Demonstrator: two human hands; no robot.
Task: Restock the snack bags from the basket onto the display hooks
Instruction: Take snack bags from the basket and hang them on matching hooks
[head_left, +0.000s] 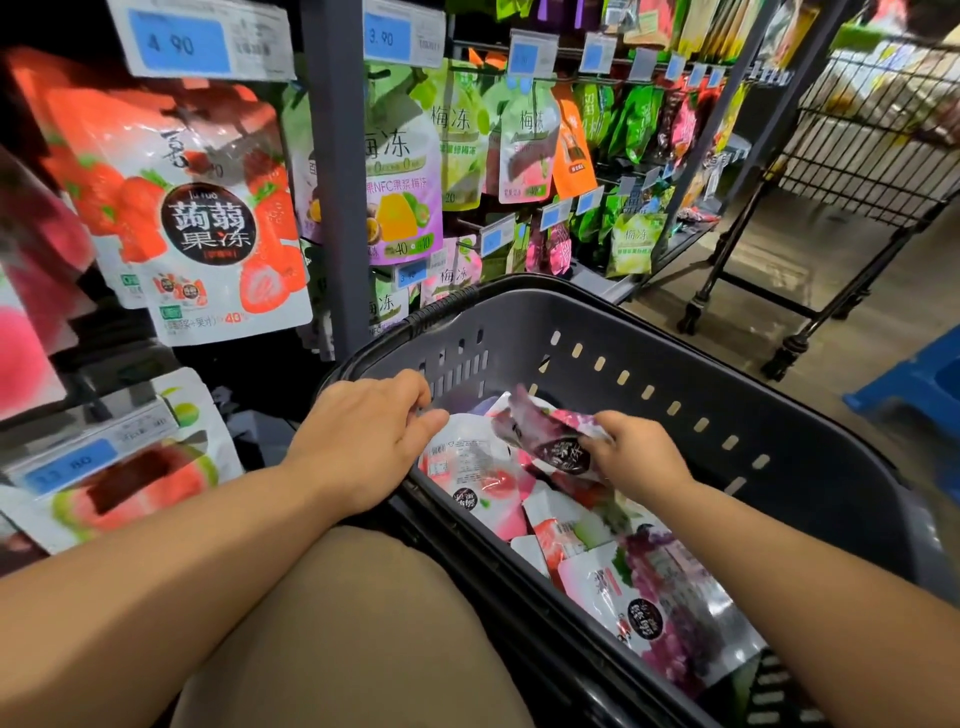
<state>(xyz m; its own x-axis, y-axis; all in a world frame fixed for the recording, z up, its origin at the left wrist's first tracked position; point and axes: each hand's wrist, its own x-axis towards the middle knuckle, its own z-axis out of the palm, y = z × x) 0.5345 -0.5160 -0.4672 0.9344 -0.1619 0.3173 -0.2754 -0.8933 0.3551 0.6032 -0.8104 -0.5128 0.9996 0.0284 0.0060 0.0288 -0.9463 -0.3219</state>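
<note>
A dark grey plastic basket (675, 364) sits in front of me, holding several snack bags. My right hand (636, 457) grips a purple grape jelly bag (545, 431) and lifts one end of it above the pile. My left hand (374, 436) hovers over the basket's left rim with loosely curled fingers, holding nothing; its fingertips are close to a white bag (462, 457) lying face down. Another grape bag (660, 618) lies at the near end. Strawberry jelly bags (208, 223) hang on display hooks at upper left.
The hook display runs to the right with green and purple jelly pouches (400, 171) and blue price tags (179, 44). A watermelon bag (135, 478) hangs low on the left. A black wire cart (872, 156) and a blue stool (919, 384) stand on the right. My knee is below the basket.
</note>
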